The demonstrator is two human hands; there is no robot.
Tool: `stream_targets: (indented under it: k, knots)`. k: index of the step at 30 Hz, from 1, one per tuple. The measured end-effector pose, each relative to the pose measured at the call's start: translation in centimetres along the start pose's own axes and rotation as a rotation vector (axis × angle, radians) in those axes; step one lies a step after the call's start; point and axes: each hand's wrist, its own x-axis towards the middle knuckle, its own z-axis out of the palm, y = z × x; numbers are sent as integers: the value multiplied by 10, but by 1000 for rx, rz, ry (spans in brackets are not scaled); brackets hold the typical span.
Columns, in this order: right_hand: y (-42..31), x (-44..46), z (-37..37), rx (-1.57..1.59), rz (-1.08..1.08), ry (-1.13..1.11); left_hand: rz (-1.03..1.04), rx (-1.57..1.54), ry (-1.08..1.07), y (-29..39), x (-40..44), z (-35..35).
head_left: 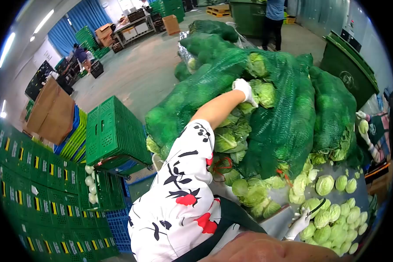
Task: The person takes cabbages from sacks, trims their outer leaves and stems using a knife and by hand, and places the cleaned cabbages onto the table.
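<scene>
My left hand point(245, 91), in a white glove, reaches far forward into the gap between green mesh sacks. Its fingers are curled down against a cabbage point(248, 107) in the pile; the fingertips are partly hidden. A bigger pale cabbage point(265, 94) lies just to its right. Low on the right, my gloved right hand point(298, 225) is closed around a knife point(316, 208) with a dark, slightly curved shape. Beside that hand, several trimmed cabbages point(332, 222) lie heaped on the table. Loose outer leaves point(255, 194) are spread along the table in front of the sacks.
Full mesh sacks point(286, 118) cover most of the table. Green crates point(113, 131) and stacked crates point(39, 183) stand at left. Green bins point(351, 65) stand behind. Another person point(375, 131) holds a cabbage at the right edge; a person in blue point(274, 19) stands at the back.
</scene>
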Motion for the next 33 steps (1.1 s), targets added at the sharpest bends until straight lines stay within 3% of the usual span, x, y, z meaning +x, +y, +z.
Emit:
stream_targets:
  k: [5,9,13,20,22,25,26,27,29,31,33]
  knots:
    - [15,-13,17,4,1,-42,-56,-214,312,-2,-16,43]
    - [15,-35,32,24,17,-97,9,-443,360,1,-22,57]
    - [-5,-59,44,18,-1,-87,16,-459,377,-7,-27,52]
    - [-10,-71,45,30,-1,-71,383,-880,680,-13,-154,52]
    - [-39,-91,59,102,101,-114,406,-1087,520,0,-202,63]
    - [19,-75,73,-226,-257,-288,368,-1180,188,28,-250,107]
    - [-26,-106,89,-141,48,-373,342,-1092,111,46,-257,143]
    - [10,-103,103,-149,-392,-332,351,-1053,62,52,-259,175]
    - [-18,-131,115,-449,-367,-402,339,-966,33,66,-268,226]
    - [-2,-140,132,-406,-482,-433,297,-843,-69,77,-276,250]
    - [-14,-147,134,-585,-117,-576,300,-765,-80,92,-281,273]
